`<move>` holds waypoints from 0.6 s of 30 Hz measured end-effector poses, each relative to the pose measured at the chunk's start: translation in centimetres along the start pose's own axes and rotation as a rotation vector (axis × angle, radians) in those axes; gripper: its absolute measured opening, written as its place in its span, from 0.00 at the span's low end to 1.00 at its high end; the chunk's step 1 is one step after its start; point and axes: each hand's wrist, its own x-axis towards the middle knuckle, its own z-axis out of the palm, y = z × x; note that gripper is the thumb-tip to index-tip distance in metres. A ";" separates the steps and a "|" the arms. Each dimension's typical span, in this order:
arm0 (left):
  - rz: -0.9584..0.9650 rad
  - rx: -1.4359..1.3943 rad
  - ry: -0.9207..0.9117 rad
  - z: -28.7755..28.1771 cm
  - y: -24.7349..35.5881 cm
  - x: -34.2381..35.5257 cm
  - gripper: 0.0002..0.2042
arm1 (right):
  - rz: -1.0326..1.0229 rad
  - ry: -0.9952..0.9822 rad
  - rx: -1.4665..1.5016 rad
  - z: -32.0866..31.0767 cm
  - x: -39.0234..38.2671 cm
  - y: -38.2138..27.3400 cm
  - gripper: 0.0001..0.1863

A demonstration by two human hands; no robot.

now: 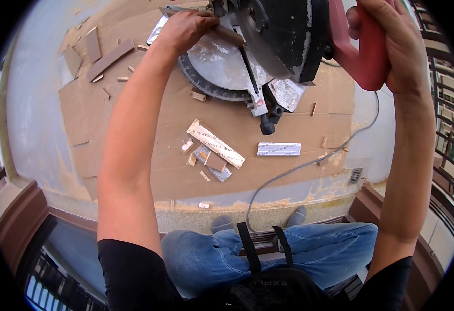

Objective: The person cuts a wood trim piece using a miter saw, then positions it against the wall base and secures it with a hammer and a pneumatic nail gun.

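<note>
My left hand (188,33) is closed on a narrow brown board (228,35) lying across the silver table of a mitre saw (211,70), left of the blade (263,57). The saw's black upper housing (294,31) hangs over the table's right part, hiding some of it. My right hand (392,46) wraps round the red handle (364,67) of the housing; whether a finger is on the trigger I cannot make out. The board's far end is partly hidden by my left hand.
Brown board offcuts (110,59) and small pieces lie on a cardboard sheet (107,129). A pile of short printed strips (214,150) and a separate white strip (278,149) lie below the saw. A cable (315,158) crosses to my feet (295,217). Railings (442,103) edge both sides.
</note>
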 end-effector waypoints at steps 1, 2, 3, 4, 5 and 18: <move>-0.001 0.001 -0.003 0.1 -0.2 -0.1 0.11 | -0.011 -0.021 -0.002 -0.3 -0.1 0.1 0.15; 0.001 -0.001 0.008 -0.1 0.0 0.0 0.11 | -0.020 -0.042 -0.005 -0.4 -0.1 0.3 0.14; 0.004 -0.002 0.019 -0.2 0.2 0.1 0.11 | -0.026 -0.054 -0.005 -0.5 -0.2 0.3 0.14; 0.006 -0.004 0.016 -0.4 0.4 0.1 0.11 | -0.026 -0.058 -0.004 -0.4 -0.3 0.3 0.14; -0.005 -0.006 0.008 -0.6 0.5 -0.1 0.12 | -0.029 -0.062 -0.004 -0.4 -0.3 0.1 0.14; -0.004 0.105 -0.005 0.1 -0.3 -0.1 0.13 | 0.021 -0.114 0.134 -0.5 -0.9 -0.1 0.16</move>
